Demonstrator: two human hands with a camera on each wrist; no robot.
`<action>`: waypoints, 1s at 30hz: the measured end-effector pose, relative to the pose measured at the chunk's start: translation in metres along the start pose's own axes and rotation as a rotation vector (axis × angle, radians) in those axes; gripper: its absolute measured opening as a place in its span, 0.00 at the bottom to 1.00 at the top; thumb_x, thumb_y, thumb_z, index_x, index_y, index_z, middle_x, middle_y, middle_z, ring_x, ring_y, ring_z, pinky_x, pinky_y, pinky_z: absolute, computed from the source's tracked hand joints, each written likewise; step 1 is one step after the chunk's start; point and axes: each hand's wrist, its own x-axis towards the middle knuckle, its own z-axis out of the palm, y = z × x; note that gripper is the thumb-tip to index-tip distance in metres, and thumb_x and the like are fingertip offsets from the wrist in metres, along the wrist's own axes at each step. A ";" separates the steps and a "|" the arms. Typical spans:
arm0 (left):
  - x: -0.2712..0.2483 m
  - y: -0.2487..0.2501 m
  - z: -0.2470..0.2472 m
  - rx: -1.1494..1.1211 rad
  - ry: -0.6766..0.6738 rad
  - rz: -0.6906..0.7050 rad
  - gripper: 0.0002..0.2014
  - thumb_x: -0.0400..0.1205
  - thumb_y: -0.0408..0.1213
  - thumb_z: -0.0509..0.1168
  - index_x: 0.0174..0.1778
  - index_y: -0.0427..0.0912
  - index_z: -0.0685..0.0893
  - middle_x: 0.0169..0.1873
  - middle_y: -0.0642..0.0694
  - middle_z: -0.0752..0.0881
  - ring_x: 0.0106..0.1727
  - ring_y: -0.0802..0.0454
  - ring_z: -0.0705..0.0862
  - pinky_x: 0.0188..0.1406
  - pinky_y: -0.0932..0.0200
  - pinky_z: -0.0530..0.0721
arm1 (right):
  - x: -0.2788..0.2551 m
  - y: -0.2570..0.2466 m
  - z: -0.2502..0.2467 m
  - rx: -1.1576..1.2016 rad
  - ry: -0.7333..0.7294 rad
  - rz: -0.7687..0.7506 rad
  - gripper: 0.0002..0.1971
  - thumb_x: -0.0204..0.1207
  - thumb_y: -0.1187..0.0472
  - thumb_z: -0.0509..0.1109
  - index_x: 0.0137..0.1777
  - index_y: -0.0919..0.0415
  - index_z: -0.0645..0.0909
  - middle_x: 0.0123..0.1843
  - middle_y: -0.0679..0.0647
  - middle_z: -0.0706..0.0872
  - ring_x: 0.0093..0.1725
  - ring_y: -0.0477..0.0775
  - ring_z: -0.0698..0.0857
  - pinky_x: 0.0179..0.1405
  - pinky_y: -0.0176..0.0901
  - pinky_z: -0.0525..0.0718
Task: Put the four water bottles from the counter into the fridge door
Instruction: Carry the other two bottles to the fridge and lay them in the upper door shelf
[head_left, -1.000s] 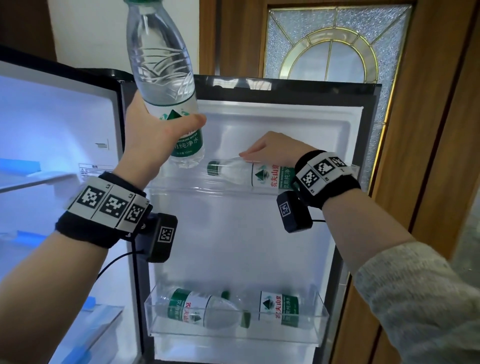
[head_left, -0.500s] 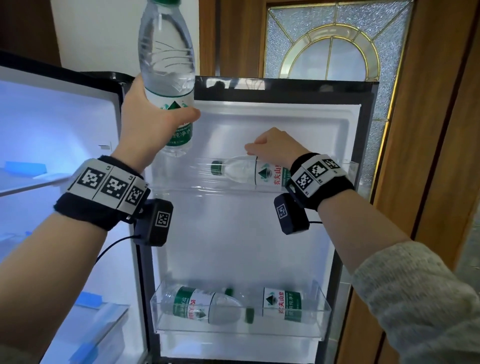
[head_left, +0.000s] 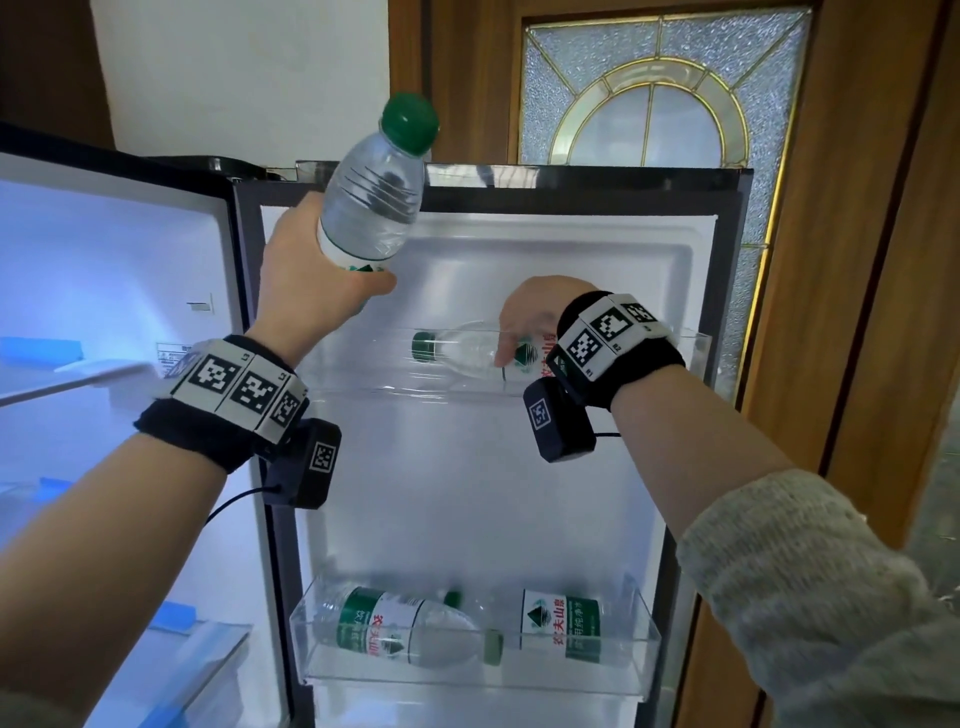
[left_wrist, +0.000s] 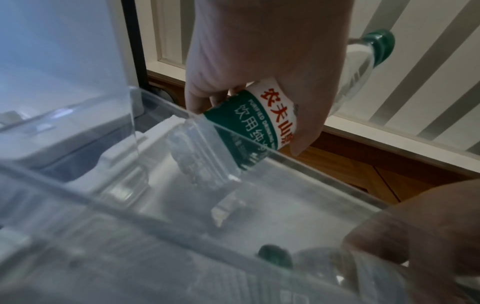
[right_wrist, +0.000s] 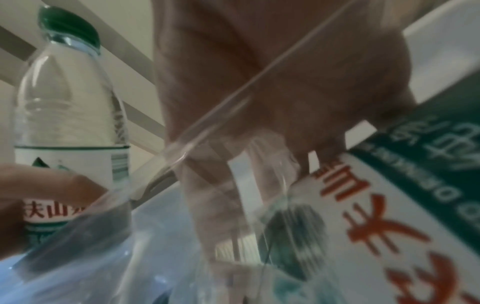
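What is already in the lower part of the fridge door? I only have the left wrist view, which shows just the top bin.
Observer: Two bottles lie on their sides in the lower door bin: a left bottle and a right bottle.
Operator: Is the right hand gripping the one in the top bin?
Observer: No. The right hand rests straight fingers on the lying bottle.
Operator: Any room for mine there?
Observer: Likely. The lying bottle's label end fills the right half of the upper bin. The left half looks bare, below the held bottle in your left hand.
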 end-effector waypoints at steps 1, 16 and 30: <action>0.001 -0.004 0.001 0.020 -0.011 -0.003 0.27 0.62 0.38 0.81 0.53 0.40 0.77 0.47 0.44 0.84 0.44 0.46 0.81 0.41 0.55 0.77 | 0.001 -0.001 0.001 -0.024 0.002 0.006 0.14 0.71 0.49 0.77 0.37 0.59 0.80 0.48 0.54 0.82 0.46 0.58 0.82 0.46 0.48 0.80; -0.008 -0.015 0.005 0.106 -0.183 -0.027 0.35 0.64 0.32 0.81 0.66 0.46 0.73 0.50 0.54 0.74 0.53 0.42 0.81 0.52 0.44 0.84 | -0.004 0.014 0.013 0.476 0.167 -0.141 0.29 0.69 0.54 0.80 0.69 0.57 0.77 0.66 0.51 0.81 0.64 0.54 0.81 0.64 0.46 0.78; -0.001 -0.016 -0.007 0.025 -0.551 -0.022 0.46 0.57 0.63 0.77 0.72 0.52 0.73 0.61 0.53 0.82 0.63 0.49 0.81 0.68 0.42 0.79 | -0.011 0.014 0.010 0.860 0.266 -0.289 0.34 0.83 0.35 0.34 0.71 0.47 0.75 0.50 0.46 0.89 0.53 0.45 0.80 0.58 0.50 0.69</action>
